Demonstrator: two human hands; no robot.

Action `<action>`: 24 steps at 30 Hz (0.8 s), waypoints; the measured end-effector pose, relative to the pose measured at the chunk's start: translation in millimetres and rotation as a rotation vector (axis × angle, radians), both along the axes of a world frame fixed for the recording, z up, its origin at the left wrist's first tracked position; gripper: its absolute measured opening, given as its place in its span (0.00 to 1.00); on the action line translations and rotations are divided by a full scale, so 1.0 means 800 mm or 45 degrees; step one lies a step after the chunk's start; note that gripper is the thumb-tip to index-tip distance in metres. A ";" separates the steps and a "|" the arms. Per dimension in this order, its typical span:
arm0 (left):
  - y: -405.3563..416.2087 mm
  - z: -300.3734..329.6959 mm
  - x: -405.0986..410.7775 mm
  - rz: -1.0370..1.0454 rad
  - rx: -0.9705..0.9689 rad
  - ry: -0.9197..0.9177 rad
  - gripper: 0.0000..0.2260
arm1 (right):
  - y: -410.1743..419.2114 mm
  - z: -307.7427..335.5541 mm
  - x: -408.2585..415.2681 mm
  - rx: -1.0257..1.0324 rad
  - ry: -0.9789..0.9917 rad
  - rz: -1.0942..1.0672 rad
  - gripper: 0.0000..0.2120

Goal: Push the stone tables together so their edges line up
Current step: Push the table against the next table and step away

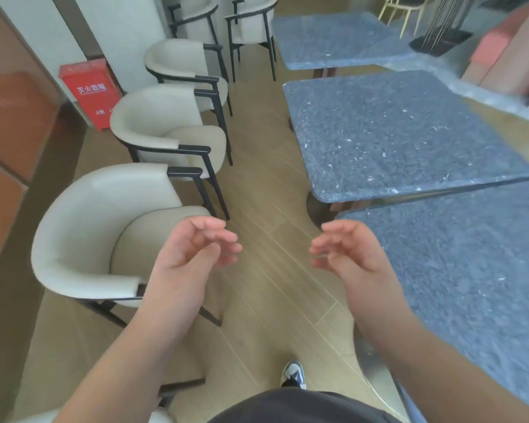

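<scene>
Three blue-grey speckled stone tables run along the right side. The nearest table [477, 270] fills the lower right. The middle table [394, 132] sits just beyond it, its near edge overlapping the view of the nearest one, turned at a slightly different angle. A far table [333, 38] stands apart behind a floor gap. My left hand [193, 251] hovers over the wooden floor, fingers loosely curled and apart, holding nothing. My right hand [345, 251] floats beside the nearest table's left corner, fingers apart, touching nothing.
Several cream armchairs with black frames line the left, the closest chair [104, 239] right beside my left forearm. A red fire-extinguisher box [87, 90] stands by the wall. An aisle of wooden floor [263, 178] runs between chairs and tables. My shoe [293, 374] shows below.
</scene>
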State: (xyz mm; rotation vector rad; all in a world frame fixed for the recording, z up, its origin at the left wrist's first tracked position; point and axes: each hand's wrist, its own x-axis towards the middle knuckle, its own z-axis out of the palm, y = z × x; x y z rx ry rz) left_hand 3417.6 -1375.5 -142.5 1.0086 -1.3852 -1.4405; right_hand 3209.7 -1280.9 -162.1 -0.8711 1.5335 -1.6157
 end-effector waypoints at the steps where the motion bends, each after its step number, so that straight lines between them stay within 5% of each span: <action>1: -0.016 -0.002 -0.017 -0.015 -0.003 0.000 0.17 | -0.015 0.000 -0.014 -0.006 0.007 0.003 0.21; 11: -0.166 -0.043 -0.151 -0.318 0.093 -0.024 0.17 | -0.099 -0.024 -0.110 0.093 -0.052 -0.211 0.22; 24: -0.432 -0.086 -0.312 -0.919 0.258 -0.079 0.13 | -0.249 -0.047 -0.166 0.153 -0.107 -0.990 0.20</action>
